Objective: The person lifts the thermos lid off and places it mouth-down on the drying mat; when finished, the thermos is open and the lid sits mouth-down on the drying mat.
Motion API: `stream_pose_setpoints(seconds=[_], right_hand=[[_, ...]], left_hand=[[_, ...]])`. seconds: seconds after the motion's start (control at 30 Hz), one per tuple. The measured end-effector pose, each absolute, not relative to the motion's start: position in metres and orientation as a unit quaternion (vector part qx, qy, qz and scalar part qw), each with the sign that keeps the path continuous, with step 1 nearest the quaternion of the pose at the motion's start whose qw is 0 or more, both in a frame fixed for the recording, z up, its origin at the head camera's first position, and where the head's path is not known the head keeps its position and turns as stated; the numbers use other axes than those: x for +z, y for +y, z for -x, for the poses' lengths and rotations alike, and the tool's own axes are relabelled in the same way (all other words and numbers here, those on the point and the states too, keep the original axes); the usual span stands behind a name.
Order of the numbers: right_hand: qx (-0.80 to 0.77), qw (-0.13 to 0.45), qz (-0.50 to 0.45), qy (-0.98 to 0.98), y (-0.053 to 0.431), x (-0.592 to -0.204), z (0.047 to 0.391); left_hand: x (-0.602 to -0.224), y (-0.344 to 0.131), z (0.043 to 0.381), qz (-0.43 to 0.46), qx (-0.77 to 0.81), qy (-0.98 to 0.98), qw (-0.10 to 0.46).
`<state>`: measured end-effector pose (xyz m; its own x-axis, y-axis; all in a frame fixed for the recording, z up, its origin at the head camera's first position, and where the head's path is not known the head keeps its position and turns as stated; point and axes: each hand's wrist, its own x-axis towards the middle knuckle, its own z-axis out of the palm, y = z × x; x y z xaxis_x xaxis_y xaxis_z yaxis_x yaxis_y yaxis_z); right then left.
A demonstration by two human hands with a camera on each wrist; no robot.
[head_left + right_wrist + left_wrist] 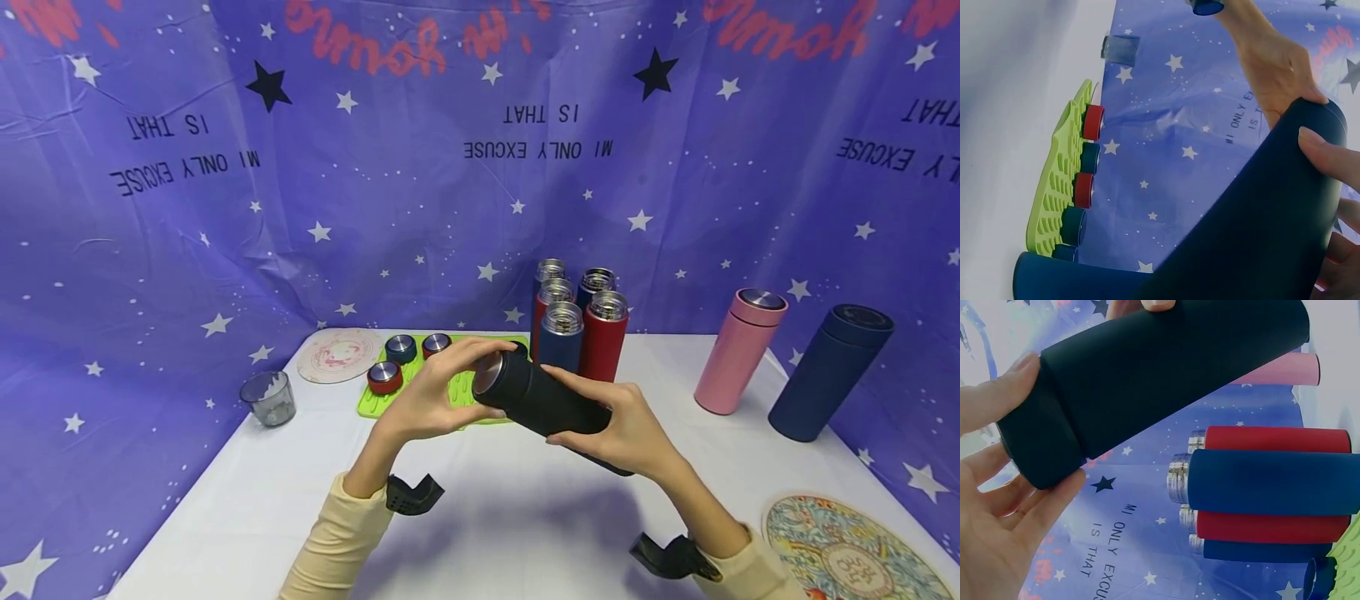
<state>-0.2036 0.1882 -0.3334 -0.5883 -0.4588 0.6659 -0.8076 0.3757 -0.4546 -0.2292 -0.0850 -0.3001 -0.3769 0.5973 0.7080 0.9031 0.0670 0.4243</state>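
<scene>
A black thermos bottle (pixel 562 404) is held tilted above the table, its lid end up and to the left. My left hand (pixel 431 396) pinches the bottle's black lid (pixel 504 383), thumb and fingers on opposite sides. The lid has a silvery top and sits at the mouth, with a seam between it and the body in the left wrist view. My right hand (pixel 630 425) grips the body lower down. Behind stand several lidless red and blue bottles, among them a blue bottle (pixel 561 342) and a red bottle (pixel 604 337).
Several lids, including a red lid (pixel 385 378) and a blue lid (pixel 401 348), rest on a green mat (pixel 367 406). A grey cup (pixel 270 400) stands left. A pink bottle (pixel 738 354) and a navy bottle (pixel 828 375) stand right, a patterned round mat (pixel 855 542) in front.
</scene>
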Motion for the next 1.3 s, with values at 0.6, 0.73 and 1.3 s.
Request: stream_pose_setpoints(seconds=[0.6,0.73,1.3], right_hand=[[0.312,0.28,-0.367,-0.83,0.188,-0.336,0.204],[0.363,0.21,-0.364,-0.831,0.193,-0.334,0.203],[0.264,0.322,-0.38,-0.826,0.187,-0.337,0.203]], left_hand=[[-0.308,-0.085,0.236,0.466,-0.448,-0.754,0.118],[-0.293,-0.087,0.225,0.52,-0.446,-0.721,0.105],[-0.284,-0.084,0.212,0.446,-0.483,-0.742,0.127]])
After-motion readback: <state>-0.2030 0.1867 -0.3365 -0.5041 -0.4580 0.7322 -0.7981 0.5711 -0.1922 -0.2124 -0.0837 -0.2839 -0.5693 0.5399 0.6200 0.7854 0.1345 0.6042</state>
